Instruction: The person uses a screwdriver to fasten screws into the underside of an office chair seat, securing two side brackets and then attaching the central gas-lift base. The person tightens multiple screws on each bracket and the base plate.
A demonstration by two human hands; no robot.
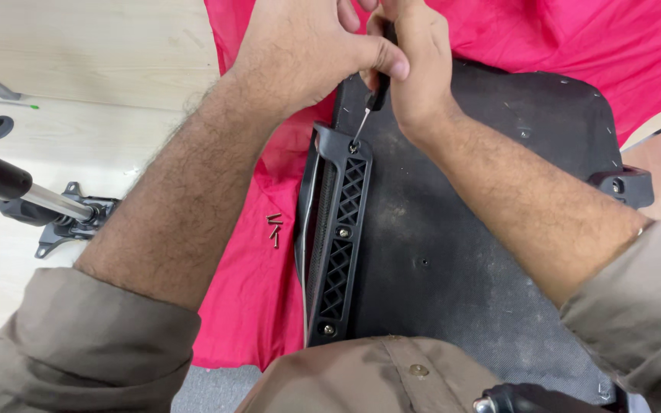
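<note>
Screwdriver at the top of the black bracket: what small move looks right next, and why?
Probably keep turning the screwdriver in place. Both hands, left and right, grip its handle, and the tip sits in the top screw of the armrest bracket. I cannot tell whether that screw is seated.

black lattice-patterned bracket, black seat base, pink-red cloth, khaki sleeves
</note>
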